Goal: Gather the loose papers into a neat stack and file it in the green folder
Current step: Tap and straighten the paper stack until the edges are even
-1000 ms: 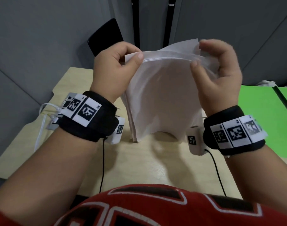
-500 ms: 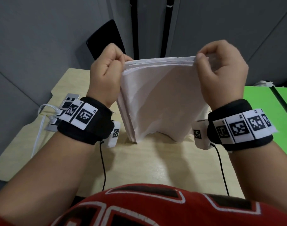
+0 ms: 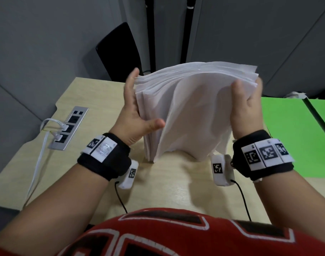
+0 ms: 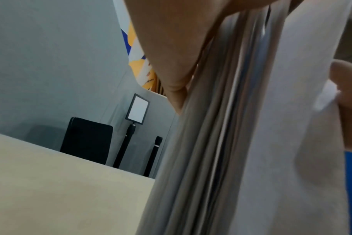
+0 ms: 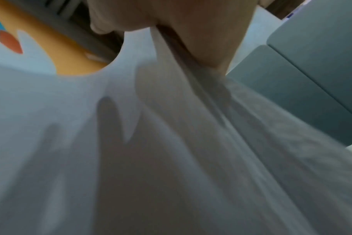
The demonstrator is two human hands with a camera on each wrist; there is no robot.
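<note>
Head view, both hands (image 3: 191, 111) flanking upright papers (image 3: 185, 115)

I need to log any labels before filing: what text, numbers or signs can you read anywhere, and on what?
No readable words or numbers anywhere.
White paper stack: facing sheets blank.
Black-and-white square marker tags on the black wristbands: coded patterns, no letters.
Red shirt with white-outlined black shapes: cropped, unreadable.
Silver socket panel: tiny marks, too small.
Green folder: unmarked.

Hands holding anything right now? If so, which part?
Yes. Both hold the stack of papers, standing on edge on the desk: left hand flat against its left edge with thumb in front, right hand gripping its upper right edge.
</note>
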